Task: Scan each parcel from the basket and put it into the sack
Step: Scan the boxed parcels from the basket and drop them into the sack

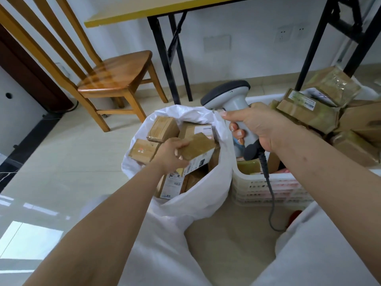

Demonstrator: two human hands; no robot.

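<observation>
Brown parcel (195, 150), half hidden by left hand's (171, 155) curled grip; right hand (261, 126) clasps scanner (233, 100).

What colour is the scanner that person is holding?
The barcode scanner is light grey with a dark grey top, in the head view.

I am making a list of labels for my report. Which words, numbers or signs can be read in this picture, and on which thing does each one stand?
No text can be read.
Parcel held by left hand: white label with a dark code, too blurred.
Parcel low in the sack: shipping label, too small.
Parcel in the basket: label blurred.
Scanner: no marking legible.
</observation>
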